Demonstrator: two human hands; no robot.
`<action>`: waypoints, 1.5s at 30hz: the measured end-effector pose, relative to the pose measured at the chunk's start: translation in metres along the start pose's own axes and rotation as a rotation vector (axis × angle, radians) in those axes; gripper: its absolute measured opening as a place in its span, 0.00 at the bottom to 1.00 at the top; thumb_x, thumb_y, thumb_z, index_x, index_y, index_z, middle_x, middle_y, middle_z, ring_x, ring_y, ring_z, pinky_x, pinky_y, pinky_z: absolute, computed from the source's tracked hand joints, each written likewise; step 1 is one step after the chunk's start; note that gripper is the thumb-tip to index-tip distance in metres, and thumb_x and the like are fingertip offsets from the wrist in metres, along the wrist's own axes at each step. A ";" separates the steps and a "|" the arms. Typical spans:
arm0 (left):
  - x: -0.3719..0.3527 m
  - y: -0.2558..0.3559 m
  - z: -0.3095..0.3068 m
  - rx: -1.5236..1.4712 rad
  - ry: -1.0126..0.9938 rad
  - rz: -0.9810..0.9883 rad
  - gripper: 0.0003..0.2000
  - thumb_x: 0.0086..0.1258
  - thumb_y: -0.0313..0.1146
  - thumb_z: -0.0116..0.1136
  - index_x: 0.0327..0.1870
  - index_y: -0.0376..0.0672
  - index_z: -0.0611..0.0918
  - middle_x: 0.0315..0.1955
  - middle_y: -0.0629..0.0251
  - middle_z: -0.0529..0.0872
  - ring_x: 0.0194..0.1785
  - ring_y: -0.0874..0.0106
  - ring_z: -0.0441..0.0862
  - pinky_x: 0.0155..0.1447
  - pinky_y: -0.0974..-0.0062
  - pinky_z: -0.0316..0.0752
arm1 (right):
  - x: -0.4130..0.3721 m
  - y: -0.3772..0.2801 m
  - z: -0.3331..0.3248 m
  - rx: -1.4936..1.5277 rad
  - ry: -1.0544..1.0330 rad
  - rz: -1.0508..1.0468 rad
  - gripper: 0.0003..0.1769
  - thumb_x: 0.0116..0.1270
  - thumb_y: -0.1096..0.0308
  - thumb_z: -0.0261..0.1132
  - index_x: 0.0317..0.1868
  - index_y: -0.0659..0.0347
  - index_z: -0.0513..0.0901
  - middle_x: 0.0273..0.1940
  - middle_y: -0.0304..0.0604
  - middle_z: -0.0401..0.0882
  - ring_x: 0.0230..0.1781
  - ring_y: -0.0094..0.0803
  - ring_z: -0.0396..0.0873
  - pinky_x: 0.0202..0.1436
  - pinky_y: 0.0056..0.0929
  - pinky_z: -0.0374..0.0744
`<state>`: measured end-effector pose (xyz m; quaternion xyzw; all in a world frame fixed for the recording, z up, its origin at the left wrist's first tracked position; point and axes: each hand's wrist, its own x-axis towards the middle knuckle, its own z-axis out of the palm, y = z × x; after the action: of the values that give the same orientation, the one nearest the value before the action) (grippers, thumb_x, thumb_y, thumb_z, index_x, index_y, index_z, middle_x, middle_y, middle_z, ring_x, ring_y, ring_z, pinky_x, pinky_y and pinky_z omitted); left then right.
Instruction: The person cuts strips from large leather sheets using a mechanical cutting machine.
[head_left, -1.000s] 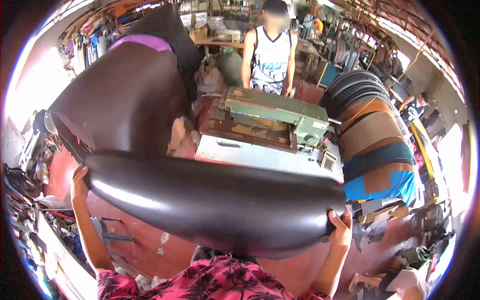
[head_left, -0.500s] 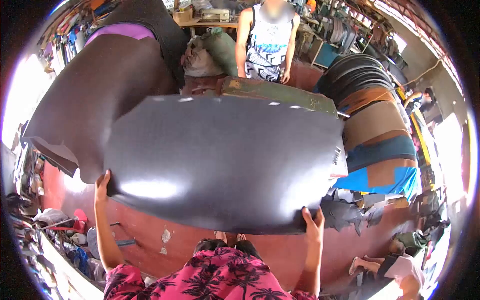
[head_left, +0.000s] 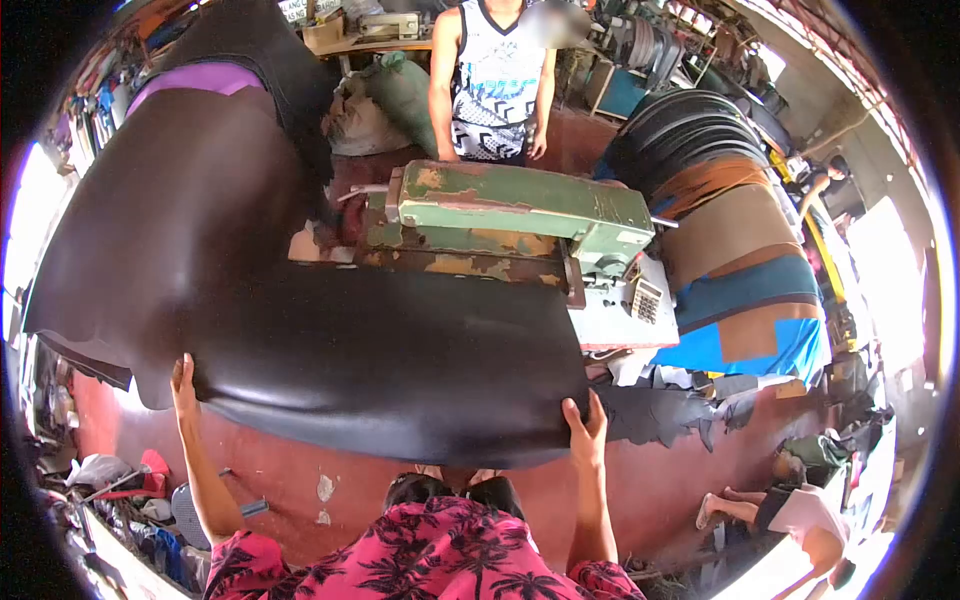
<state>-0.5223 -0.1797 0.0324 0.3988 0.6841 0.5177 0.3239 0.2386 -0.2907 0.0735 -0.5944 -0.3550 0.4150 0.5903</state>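
Note:
A wide black leather sheet (head_left: 400, 350) spreads in front of me, its far edge against a green machine (head_left: 520, 205) with chipped paint. My left hand (head_left: 185, 385) is closed on the sheet's near left corner, thumb up. At the near right corner my right hand (head_left: 587, 425) grips the sheet, with thumb and fingers showing above the edge. The near edge sags in a rounded fold between both hands. Most of my fingers are hidden under the leather.
Dark brown hides (head_left: 130, 230) are heaped at the left. Coloured leather pieces (head_left: 740, 240) hang at the right, near a calculator (head_left: 645, 300) on a white tabletop (head_left: 610, 328). A person in a sleeveless shirt (head_left: 500, 80) stands behind the machine. Another person (head_left: 800, 530) is at the lower right.
The sheet has come down and towards me, uncovering the green machine and the calculator. Both my hands still hold its corners; the right hand has shifted left. My view has turned slightly.

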 end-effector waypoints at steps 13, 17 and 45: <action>-0.003 0.027 0.048 0.489 -0.099 -0.095 0.35 0.73 0.55 0.55 0.67 0.31 0.72 0.63 0.58 0.77 0.66 0.67 0.71 0.71 0.70 0.61 | 0.055 0.056 -0.018 -0.076 -0.061 0.095 0.36 0.68 0.55 0.69 0.65 0.74 0.70 0.57 0.56 0.79 0.58 0.38 0.76 0.63 0.34 0.73; 0.002 0.036 0.059 0.303 -0.065 -0.184 0.38 0.71 0.59 0.55 0.67 0.31 0.73 0.65 0.54 0.75 0.70 0.62 0.68 0.74 0.67 0.58 | 0.077 0.041 -0.011 -0.206 -0.032 0.069 0.44 0.68 0.55 0.69 0.74 0.72 0.59 0.69 0.63 0.67 0.72 0.45 0.65 0.73 0.36 0.64; 0.051 0.047 0.114 0.349 -0.040 -0.044 0.29 0.74 0.52 0.55 0.71 0.46 0.72 0.71 0.58 0.70 0.75 0.64 0.63 0.77 0.66 0.52 | 0.131 0.055 0.013 -0.182 -0.038 0.019 0.31 0.72 0.62 0.63 0.71 0.65 0.68 0.69 0.49 0.70 0.70 0.32 0.64 0.73 0.30 0.60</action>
<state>-0.4389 -0.0764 0.0474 0.4439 0.7658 0.3758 0.2745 0.2755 -0.1685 0.0099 -0.6409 -0.3966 0.3978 0.5231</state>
